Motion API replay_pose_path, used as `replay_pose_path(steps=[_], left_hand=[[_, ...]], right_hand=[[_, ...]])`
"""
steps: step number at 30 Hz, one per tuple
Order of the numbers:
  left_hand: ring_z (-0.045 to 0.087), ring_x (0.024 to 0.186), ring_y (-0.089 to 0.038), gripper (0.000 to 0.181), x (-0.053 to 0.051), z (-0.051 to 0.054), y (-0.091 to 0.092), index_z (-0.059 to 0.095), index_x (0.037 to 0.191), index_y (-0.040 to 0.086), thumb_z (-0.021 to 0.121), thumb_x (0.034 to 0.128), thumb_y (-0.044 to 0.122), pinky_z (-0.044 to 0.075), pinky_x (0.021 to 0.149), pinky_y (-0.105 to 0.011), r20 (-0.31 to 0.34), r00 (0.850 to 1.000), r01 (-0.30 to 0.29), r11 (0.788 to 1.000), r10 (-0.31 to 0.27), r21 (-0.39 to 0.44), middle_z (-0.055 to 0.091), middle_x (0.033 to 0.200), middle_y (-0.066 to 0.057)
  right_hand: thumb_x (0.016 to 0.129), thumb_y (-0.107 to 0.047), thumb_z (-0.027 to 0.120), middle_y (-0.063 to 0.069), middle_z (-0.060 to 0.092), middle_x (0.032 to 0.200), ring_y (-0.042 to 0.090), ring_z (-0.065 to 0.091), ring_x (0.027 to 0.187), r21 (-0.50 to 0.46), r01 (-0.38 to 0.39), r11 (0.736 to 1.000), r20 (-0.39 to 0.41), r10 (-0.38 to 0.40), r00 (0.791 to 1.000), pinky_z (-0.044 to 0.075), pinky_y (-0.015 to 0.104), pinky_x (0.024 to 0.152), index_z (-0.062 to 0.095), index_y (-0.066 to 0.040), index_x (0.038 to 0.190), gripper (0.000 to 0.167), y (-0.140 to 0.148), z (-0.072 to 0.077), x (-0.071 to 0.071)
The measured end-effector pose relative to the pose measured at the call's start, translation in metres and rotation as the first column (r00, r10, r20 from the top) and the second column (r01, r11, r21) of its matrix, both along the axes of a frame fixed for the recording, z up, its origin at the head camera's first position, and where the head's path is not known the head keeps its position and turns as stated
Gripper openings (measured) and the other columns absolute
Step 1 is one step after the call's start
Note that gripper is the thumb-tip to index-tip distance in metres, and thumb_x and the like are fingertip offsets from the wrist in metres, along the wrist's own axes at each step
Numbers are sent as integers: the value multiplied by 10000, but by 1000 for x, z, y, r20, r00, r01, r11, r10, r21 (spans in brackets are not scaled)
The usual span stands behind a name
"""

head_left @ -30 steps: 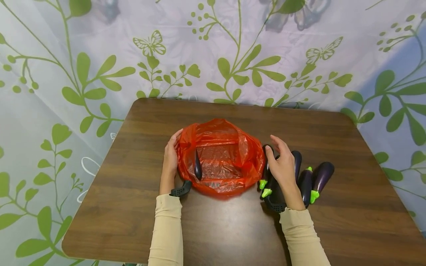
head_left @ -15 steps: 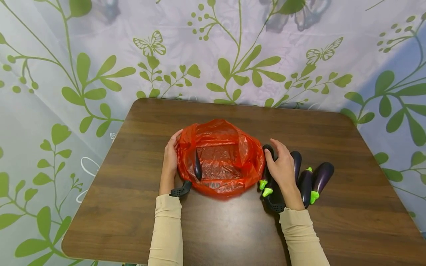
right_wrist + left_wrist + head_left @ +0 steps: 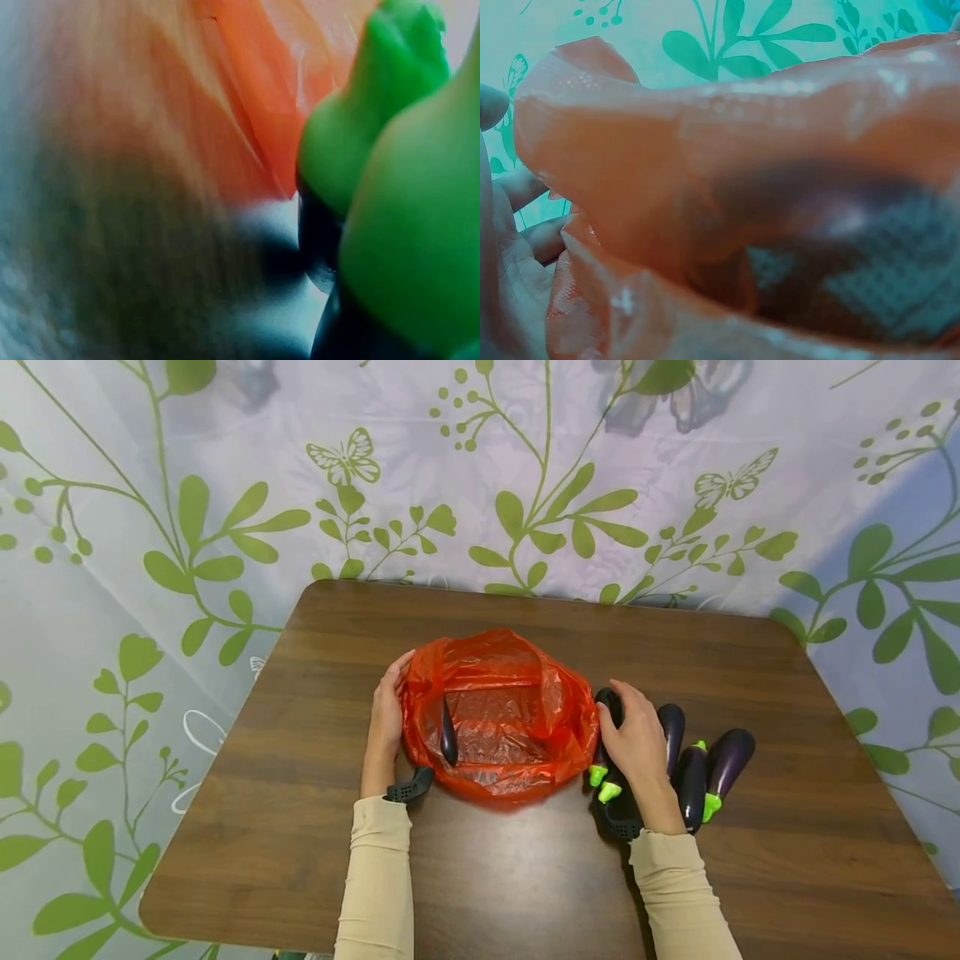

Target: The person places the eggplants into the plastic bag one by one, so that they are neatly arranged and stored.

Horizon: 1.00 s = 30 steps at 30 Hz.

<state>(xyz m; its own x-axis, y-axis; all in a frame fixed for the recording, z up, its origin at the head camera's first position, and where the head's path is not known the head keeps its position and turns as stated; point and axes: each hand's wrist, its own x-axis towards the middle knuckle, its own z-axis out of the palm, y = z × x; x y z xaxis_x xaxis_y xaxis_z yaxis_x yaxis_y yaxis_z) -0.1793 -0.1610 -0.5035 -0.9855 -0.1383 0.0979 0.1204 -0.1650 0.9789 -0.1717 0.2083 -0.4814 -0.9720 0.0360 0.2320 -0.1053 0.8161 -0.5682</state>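
A red plastic bag (image 3: 510, 787) stands with its mouth spread wide on the table. Against its left side rests my left hand (image 3: 386, 718), fingers extended along the outside; the left wrist view shows those fingers (image 3: 544, 238) beside the film. One dark eggplant (image 3: 448, 739) lies inside, near the left wall. To the right of the bag, my right hand (image 3: 636, 735) curves over an eggplant (image 3: 609, 792) and holds it, thumb on the left; its fingertips' far side is hidden. Another eggplant (image 3: 597, 774) lies between bag and hand. Two green caps (image 3: 420, 210) loom in the right wrist view.
Right of my right hand lie several more eggplants, among them one at the far right (image 3: 731, 758) and one with its green cap pointing away (image 3: 690, 785). The brown wooden table (image 3: 300, 827) meets a leaf-patterned curtain (image 3: 420, 485) at the back.
My right hand's fingers have drawn in slightly over the eggplant. The left hand and the bag keep their place; the whole head view has shifted a little.
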Motion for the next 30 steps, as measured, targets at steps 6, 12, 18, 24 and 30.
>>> replay_pose_path(steps=[6, 12, 18, 24, 30], left_hand=[[549, 1336, -220, 582, 0, 0, 1, 529, 1505, 179, 274, 1097, 506, 408, 1173, -436, 5, 1000, 10, 1000, -9, -6, 575, 1478, -68], [563, 1312, -227, 600, -1, 1, 1, 536, 1499, 195, 291, 1085, 553, 426, 1157, -451, 3, 1000, 7, 1000, -7, -7, 587, 1458, -71], [558, 1315, -231, 585, -2, 2, 0, 510, 1517, 188, 277, 1097, 522, 417, 1164, -454, 2, 1000, 2, 1000, -2, -4, 577, 1460, -92], [562, 1312, -234, 584, -2, 1, -1, 513, 1512, 188, 290, 1091, 526, 418, 1161, -455, 3, 1000, 2, 1000, -2, 3, 583, 1454, -100], [554, 1322, -240, 594, -2, -1, 0, 510, 1516, 179, 295, 1088, 531, 415, 1161, -457, -2, 1000, 2, 1000, -2, 3, 576, 1462, -107]], right_hand=[[1011, -260, 629, 233, 503, 1525, 463, 476, 1379, 43, 19, 999, 23, -20, 1000, 384, 647, 1127, 523, -55, 1483, 525, 0, -1, 3], [1012, -309, 622, 227, 510, 1521, 456, 486, 1363, 116, 27, 993, 38, -31, 999, 402, 651, 1112, 514, -61, 1491, 550, -2, 0, 4], [1010, -334, 620, 214, 523, 1512, 439, 514, 1327, 150, 24, 988, 40, -30, 999, 443, 639, 1080, 517, -76, 1494, 558, -4, 0, 1], [1009, -323, 621, 209, 540, 1498, 433, 530, 1299, 136, 34, 990, 31, -38, 999, 456, 627, 1070, 530, -78, 1487, 546, -4, -2, 0], [1005, -310, 632, 202, 557, 1484, 424, 542, 1282, 123, 38, 992, 6, -39, 999, 469, 618, 1058, 551, -73, 1471, 528, -4, -3, 1]])
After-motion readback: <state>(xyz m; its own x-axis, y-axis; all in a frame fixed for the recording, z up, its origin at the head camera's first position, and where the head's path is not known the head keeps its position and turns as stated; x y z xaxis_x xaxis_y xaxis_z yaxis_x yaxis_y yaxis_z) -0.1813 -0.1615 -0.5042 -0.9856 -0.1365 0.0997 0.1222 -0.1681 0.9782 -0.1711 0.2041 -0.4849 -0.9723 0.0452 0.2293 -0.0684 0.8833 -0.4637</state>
